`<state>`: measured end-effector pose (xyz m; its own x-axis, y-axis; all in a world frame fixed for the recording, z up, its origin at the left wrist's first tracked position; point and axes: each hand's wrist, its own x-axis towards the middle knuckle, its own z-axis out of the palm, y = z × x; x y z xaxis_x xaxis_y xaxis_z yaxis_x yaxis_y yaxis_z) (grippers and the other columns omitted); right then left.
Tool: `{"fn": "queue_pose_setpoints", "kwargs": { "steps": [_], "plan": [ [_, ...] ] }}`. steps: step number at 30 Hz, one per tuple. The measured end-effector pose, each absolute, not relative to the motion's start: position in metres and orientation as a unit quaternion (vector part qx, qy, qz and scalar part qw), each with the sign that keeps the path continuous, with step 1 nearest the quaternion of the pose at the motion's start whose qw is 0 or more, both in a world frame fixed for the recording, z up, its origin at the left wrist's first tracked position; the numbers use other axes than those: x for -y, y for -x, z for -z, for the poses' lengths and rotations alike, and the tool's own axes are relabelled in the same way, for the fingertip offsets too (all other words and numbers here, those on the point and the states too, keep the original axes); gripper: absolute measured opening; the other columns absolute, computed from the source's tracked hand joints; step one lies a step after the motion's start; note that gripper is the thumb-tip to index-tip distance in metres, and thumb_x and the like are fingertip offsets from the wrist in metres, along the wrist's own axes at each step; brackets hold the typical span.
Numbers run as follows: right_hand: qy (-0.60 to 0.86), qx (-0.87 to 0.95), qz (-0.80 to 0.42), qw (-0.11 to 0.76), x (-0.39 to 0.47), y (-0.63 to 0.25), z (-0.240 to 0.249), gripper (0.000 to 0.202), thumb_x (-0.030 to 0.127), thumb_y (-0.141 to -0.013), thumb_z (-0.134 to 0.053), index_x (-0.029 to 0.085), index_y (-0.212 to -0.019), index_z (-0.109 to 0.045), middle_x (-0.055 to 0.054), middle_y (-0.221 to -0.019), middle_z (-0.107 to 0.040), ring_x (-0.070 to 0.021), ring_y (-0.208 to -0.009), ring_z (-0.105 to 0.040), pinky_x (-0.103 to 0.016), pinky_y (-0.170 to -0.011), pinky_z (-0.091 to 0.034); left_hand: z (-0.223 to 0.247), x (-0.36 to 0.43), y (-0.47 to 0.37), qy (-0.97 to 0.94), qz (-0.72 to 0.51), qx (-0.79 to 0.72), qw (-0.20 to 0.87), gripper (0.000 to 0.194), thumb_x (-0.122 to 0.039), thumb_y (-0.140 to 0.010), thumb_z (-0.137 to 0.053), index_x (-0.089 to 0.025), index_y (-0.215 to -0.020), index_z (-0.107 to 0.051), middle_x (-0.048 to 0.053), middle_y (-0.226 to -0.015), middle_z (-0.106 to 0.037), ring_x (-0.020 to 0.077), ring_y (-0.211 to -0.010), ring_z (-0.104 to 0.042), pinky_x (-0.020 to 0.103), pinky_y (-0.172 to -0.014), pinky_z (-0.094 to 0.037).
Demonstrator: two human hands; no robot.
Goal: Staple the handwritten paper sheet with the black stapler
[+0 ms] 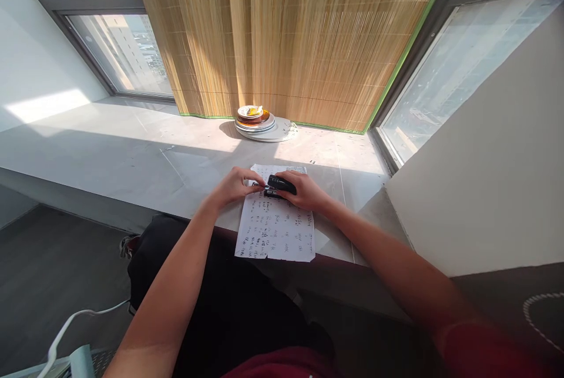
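Observation:
A black stapler [282, 184] is in my right hand [305, 191], whose fingers wrap round its back end. Its upper arm is lifted a little from the lower part, with a gap at the front. My left hand [238, 185] is at the stapler's front end, thumb and forefinger pinched close together. Whatever sits between those fingertips is too small to make out. Beneath both hands lies a sheet of paper [278, 231] with rows of handwriting, its near edge reaching past the ledge's front edge.
A stack of plates [255, 125], with a small yellow item on top, stands at the back of the pale ledge [207, 157]. Behind it hangs a bamboo blind [282, 43] between window panes. A white cable [74, 316] runs at lower left.

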<state>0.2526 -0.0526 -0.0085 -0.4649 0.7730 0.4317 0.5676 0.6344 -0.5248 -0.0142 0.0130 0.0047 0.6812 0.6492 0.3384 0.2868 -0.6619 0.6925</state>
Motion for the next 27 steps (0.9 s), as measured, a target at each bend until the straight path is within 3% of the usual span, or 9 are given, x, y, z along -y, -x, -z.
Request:
{"fn": "queue_pose_setpoints", "kwargs": {
  "steps": [5, 9, 15, 23, 27],
  "plan": [
    [0.393, 0.838, -0.16, 0.342, 0.052, -0.254, 0.01, 0.033, 0.031, -0.099, -0.071, 0.023, -0.131, -0.068, -0.01, -0.118, -0.076, -0.0258, -0.103, -0.07, -0.041, -0.091, -0.054, -0.003, -0.023, 0.032, -0.872, -0.273, -0.247, 0.323, 0.026, -0.045, -0.09, -0.08, -0.021, -0.099, -0.087, 0.01, -0.104, -0.084, 0.0268, -0.098, -0.079, 0.039, -0.091, -0.064],
    [0.393, 0.82, -0.175, 0.378, 0.053, -0.259, 0.011, 0.033, 0.033, -0.095, -0.075, 0.021, -0.126, -0.072, -0.009, -0.112, -0.078, -0.0244, -0.097, -0.071, -0.04, -0.089, -0.054, -0.006, -0.025, 0.04, -0.874, -0.269, -0.232, 0.332, 0.026, -0.045, -0.094, -0.076, -0.021, -0.096, -0.087, 0.011, -0.103, -0.084, 0.0258, -0.096, -0.08, 0.036, -0.084, -0.065],
    [0.339, 0.828, -0.191, 0.404, 0.059, -0.259, 0.003, 0.032, 0.044, -0.096, -0.075, 0.025, -0.122, -0.076, -0.005, -0.101, -0.077, -0.0214, -0.088, -0.068, -0.037, -0.083, -0.053, -0.012, -0.007, 0.016, -0.872, -0.31, -0.216, 0.311, 0.015, -0.035, -0.093, -0.078, -0.021, -0.097, -0.078, 0.008, -0.099, -0.081, 0.0229, -0.095, -0.075, 0.037, -0.089, -0.06],
    [0.347, 0.827, -0.173, 0.407, 0.063, -0.253, 0.005, 0.031, 0.042, -0.097, -0.073, 0.025, -0.122, -0.074, -0.006, -0.101, -0.076, -0.0227, -0.089, -0.068, -0.038, -0.084, -0.053, -0.002, 0.0, -0.005, -0.878, -0.317, -0.251, 0.256, 0.008, -0.02, -0.089, -0.074, -0.022, -0.088, -0.065, 0.0, -0.087, -0.073, 0.0196, -0.088, -0.068, 0.038, -0.094, -0.054],
    [0.361, 0.813, -0.174, 0.422, 0.061, -0.252, 0.003, 0.03, 0.039, -0.095, -0.075, 0.024, -0.121, -0.074, -0.006, -0.102, -0.078, -0.0227, -0.092, -0.07, -0.038, -0.087, -0.054, 0.004, -0.005, -0.006, -0.883, -0.312, -0.264, 0.232, 0.008, -0.022, -0.092, -0.072, -0.022, -0.098, -0.068, 0.002, -0.097, -0.076, 0.021, -0.092, -0.07, 0.036, -0.092, -0.055]
  ]
}}
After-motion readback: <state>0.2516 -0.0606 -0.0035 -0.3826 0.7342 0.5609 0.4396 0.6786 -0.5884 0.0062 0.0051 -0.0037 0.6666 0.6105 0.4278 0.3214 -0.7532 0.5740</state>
